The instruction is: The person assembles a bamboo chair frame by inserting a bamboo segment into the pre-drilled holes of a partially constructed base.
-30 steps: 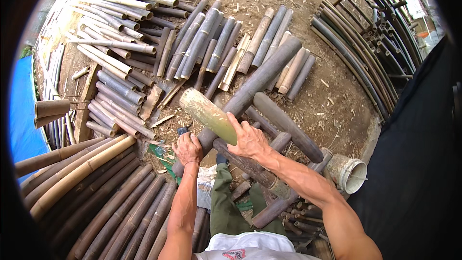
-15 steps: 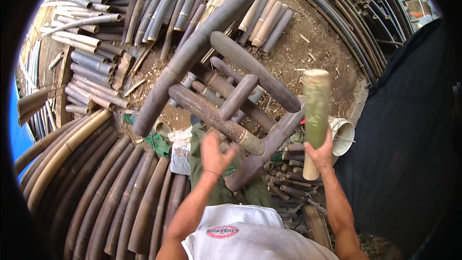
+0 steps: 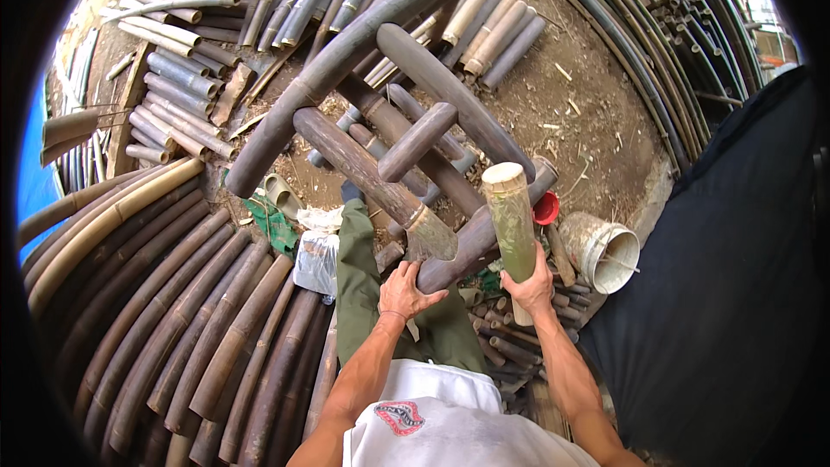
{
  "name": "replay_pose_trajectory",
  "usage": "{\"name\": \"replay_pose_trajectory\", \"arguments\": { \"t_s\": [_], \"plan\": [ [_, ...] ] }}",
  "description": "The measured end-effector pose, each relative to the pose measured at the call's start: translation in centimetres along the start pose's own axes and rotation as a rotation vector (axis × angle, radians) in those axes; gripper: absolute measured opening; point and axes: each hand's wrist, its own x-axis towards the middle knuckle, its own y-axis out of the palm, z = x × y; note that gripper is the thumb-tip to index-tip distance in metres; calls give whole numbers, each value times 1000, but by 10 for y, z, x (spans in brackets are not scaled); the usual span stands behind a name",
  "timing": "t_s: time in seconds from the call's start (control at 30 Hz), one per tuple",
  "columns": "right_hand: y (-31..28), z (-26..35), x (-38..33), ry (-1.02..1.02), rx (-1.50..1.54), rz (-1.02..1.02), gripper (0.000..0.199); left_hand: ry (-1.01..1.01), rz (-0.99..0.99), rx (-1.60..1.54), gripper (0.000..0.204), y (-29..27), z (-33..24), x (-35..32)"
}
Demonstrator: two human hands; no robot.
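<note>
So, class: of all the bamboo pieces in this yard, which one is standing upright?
The short greenish bamboo piece gripped in the right hand. It stands on end, pale cut top showing, while the others lie flat or lean across each other.

Bare forearms, white shirt [image 3: 450, 419] with a red-and-dark oval emblem, olive-green trousers [image 3: 359, 285] — no gloves.

A short green bamboo piece [image 3: 512, 227] stands nearly upright at centre right of the frame, its pale cut end on top, its lower part yellowing and wrapped by the right hand [image 3: 529, 286]. Just left of it, a dark brown pole [image 3: 471, 242] slants up to the right; the left hand [image 3: 406, 291] rests open on its lower end.
</note>
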Motion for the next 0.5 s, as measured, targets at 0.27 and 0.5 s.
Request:
{"name": "replay_pose_trajectory", "arguments": {
  "t_s": [0.27, 0.5],
  "plan": [
    [-2, -7, -10, -68, 50, 82, 87, -41, 10, 58, 84, 4, 11, -20],
    [33, 5, -73, -226, -43, 377, 86, -57, 119, 92, 77, 3, 29, -26]
  ]
}}
